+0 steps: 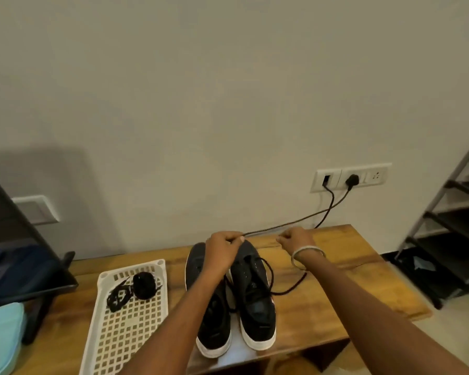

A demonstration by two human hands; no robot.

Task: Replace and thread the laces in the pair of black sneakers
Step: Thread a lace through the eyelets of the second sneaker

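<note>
Two black sneakers with white soles stand side by side on the wooden table (322, 299), toes pointing away from me: the left sneaker (214, 320) and the right sneaker (255, 301). A black lace (271, 274) comes out of the right sneaker's eyelets and loops over the table to its right. My left hand (224, 249) hovers over the toes with its fingers pinched together, apparently on one end of that lace. My right hand (295, 239) is pinched shut farther right, above the table, and the lace runs beneath its wrist. The left sneaker's eyelets are hidden by my forearm.
A white perforated tray (119, 334) to the left of the shoes holds a rolled black lace (144, 285) and a loose one (118, 296). Two black cables (333, 204) drop from a wall socket (349, 177) towards the table's back edge. A shoe rack (450, 226) stands at the right, dark furniture at the left.
</note>
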